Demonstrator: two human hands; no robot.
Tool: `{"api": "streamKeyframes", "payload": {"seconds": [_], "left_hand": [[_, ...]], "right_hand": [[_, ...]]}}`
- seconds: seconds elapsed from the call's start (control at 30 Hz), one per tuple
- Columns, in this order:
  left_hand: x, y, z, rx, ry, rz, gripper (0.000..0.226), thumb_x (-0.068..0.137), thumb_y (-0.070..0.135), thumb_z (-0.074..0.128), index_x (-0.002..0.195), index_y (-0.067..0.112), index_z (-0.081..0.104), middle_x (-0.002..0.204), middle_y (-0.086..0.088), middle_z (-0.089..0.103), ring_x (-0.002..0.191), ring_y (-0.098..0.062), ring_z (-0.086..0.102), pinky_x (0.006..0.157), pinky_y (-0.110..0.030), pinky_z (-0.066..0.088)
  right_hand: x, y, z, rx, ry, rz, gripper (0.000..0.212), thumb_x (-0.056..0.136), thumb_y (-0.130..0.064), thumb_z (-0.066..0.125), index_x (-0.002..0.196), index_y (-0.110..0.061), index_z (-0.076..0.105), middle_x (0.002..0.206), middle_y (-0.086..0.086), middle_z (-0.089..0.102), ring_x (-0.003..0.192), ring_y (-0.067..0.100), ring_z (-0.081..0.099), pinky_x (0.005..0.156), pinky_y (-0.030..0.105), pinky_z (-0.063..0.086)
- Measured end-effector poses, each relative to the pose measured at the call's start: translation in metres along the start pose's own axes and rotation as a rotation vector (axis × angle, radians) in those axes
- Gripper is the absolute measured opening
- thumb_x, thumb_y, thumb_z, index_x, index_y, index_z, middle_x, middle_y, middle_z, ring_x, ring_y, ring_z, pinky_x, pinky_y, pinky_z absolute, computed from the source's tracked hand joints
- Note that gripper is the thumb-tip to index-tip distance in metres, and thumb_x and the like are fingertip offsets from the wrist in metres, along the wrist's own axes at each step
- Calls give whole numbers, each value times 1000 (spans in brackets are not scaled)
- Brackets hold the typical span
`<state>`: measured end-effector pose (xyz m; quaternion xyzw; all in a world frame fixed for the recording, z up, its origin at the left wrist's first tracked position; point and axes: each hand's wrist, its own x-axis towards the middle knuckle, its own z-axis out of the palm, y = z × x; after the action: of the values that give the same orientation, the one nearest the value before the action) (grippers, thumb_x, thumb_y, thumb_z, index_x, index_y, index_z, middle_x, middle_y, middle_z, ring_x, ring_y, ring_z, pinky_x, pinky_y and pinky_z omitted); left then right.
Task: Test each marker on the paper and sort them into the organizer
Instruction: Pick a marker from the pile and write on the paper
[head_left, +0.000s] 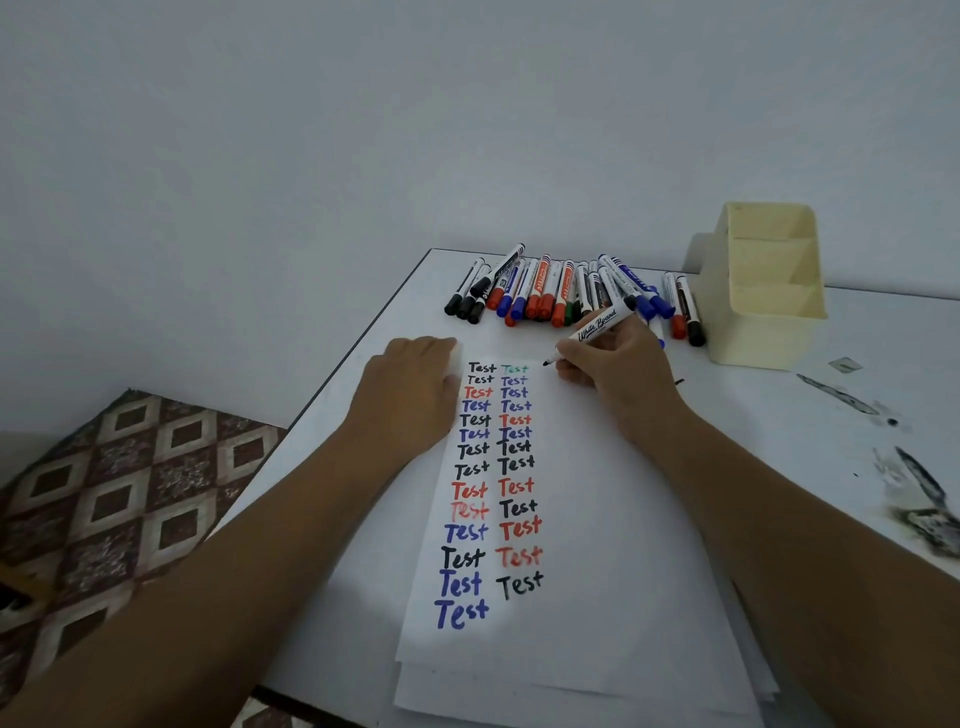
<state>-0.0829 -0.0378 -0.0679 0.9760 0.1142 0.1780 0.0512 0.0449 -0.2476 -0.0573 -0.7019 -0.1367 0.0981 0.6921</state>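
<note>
Fingers of my right hand pinched the white-barrelled whiteboard marker — tip down-left, just above the white paper sheet, barrel slanting toward the cream plastic organizer at upper right. My left hand lay flat on the paper's top-left corner.

Left hand: showing bare, no ring, glove or band appearing on it.
Right hand: showing bare, no ring appearing on the fingers.
Forearms: both running bare from wrist to frame edge, no sleeve, watch or bracelet showing.
</note>
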Motion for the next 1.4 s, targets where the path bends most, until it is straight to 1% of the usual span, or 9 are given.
{"api": "streamKeyframes", "payload": {"seconds": [0.17,0.27,0.33,0.4,0.5,0.63,0.8,1.03,1.4], "left_hand": [[1,-15,1,-82,7,-184,27,95,29,57,114,12,65,102,-7,60,101,-28,56,81,-38,48],[4,-14,-2,-178,-16,-160,21,98,21,57,115,16,69,105,-4,61,101,-22,58,83,-29,45],[4,-7,-8,-253,24,-112,23,100,17,56,118,18,70,110,-2,63,103,-16,58,87,-22,39],[4,2,-15,-317,94,-49,24,99,12,57,117,16,72,110,-2,65,102,-15,58,89,-20,37],[5,9,-20,-360,168,48,25,99,11,59,120,16,71,112,-2,64,102,-10,55,88,-6,32],[1,18,-19,-372,279,159,29,96,14,65,125,15,70,111,0,61,99,-1,49,88,-2,34],[-7,27,-13,-414,347,255,32,93,14,69,124,12,70,110,-1,62,100,-5,55,89,-8,41],[-9,35,-12,-363,409,293,30,92,13,71,122,10,71,114,-4,72,103,-16,67,94,-30,54],[-11,37,-10,-340,433,214,29,90,11,73,119,8,72,108,-4,72,94,-11,64,92,-8,42]], "right_hand": [[-3,2,-1,2,2,-72,24,87,-17,78,103,-10,61,87,8,74,79,24,75,79,40,63],[-2,4,-2,-143,34,-165,23,89,-28,76,97,-9,64,82,7,70,73,20,70,81,49,61],[-2,6,-1,-298,33,-302,13,92,-30,72,82,-27,65,82,4,63,76,24,65,76,46,57],[-3,9,1,-451,41,-451,18,93,-28,71,91,-45,66,89,-1,57,83,22,57,72,38,51],[-6,17,5,-700,113,-647,35,93,-21,71,128,-28,69,103,3,56,86,15,53,69,31,53],[-5,25,7,-916,170,-847,32,91,-11,71,123,-9,70,106,13,64,79,25,64,59,32,55],[-4,26,8,-916,149,-835,31,98,-10,60,128,-5,66,107,13,65,78,25,63,60,38,58],[-6,23,8,-902,129,-846,22,96,-8,62,116,-2,70,98,15,64,71,25,60,57,39,57],[-9,20,9,-868,78,-853,21,93,-4,66,113,-1,71,98,16,65,70,23,60,60,35,57]]}}
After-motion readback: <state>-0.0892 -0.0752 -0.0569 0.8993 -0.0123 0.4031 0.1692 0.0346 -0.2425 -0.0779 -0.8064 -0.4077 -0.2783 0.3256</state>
